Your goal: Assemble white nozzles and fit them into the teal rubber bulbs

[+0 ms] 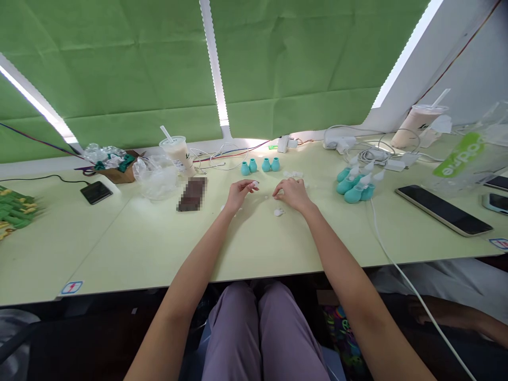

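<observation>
My left hand [241, 193] is closed in a pinch above the table, with a small white plastic piece [255, 184] at its fingertips. Facing it, my right hand [292, 193] hovers low over the surface, fingers bent and slightly apart; no held item shows. A tiny white bit [266, 197] lies just left of those fingertips. Nearer to me rests a loose white part [279, 212]. Behind my right hand are more white pieces [293, 174], partly hidden. Several teal rubber bulbs [265, 165] stand in pairs beyond both hands.
Teal bulbs with white nozzles [354, 185] cluster at right, beside a white cable [377, 233] and a tablet-like device [444, 209]. Drink cups [177, 153], a clear bag [156, 177], a blurred dark item [192, 194] and a phone [96, 192] occupy the left. Someone's arm [456, 315] appears lower right.
</observation>
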Motion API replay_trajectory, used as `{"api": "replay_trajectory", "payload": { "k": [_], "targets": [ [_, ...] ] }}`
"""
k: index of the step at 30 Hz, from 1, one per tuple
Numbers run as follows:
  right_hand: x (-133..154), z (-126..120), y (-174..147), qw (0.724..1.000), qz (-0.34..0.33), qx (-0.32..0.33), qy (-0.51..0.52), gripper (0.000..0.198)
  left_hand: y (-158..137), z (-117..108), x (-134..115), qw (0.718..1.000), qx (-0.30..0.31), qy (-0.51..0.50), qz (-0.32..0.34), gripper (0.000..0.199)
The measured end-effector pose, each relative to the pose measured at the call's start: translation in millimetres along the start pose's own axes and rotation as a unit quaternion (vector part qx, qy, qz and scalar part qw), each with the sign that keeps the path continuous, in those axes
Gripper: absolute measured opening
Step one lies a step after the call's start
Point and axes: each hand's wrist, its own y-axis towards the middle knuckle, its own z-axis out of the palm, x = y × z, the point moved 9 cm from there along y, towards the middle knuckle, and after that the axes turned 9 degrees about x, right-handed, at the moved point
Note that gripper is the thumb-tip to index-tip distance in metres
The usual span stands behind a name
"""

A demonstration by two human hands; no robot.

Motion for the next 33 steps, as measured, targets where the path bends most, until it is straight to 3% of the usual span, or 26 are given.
{"api": "replay_trajectory", "payload": {
  "k": [7,11,14,16,19,21,23,33],
  "targets": [
    [-6,3,2,1.000,0.017,-0.017,0.001,0.011,-4,12,-5,0.999,0.042,0.008,-0.012,0.034],
    [-4,4,3,1.000,0.013,-0.016,-0.003,0.013,-2,10,-3,0.999,0.035,0.015,-0.010,0.034],
    [-2,3,2,1.000,0.014,-0.015,-0.004,0.011,-1,1,1,0.996,0.018,0.088,-0.017,0.029],
    [-2,3,2,1.000,0.016,-0.013,-0.007,0.011,-2,-4,4,0.978,0.012,0.205,-0.031,0.022],
    [-2,4,1,1.000,0.018,-0.006,-0.013,0.011,-4,0,11,0.920,0.053,0.383,-0.063,0.017],
    [-2,5,1,1.000,0.017,-0.001,-0.015,0.011,-6,5,17,0.888,0.089,0.444,-0.079,0.019],
    [-3,6,1,1.000,0.018,0.001,-0.014,0.010,-7,7,19,0.874,0.106,0.466,-0.084,0.023],
    [-1,3,-1,1.000,0.005,-0.008,-0.005,0.013,-4,-3,20,0.890,0.127,0.432,-0.075,0.023]
  ]
}}
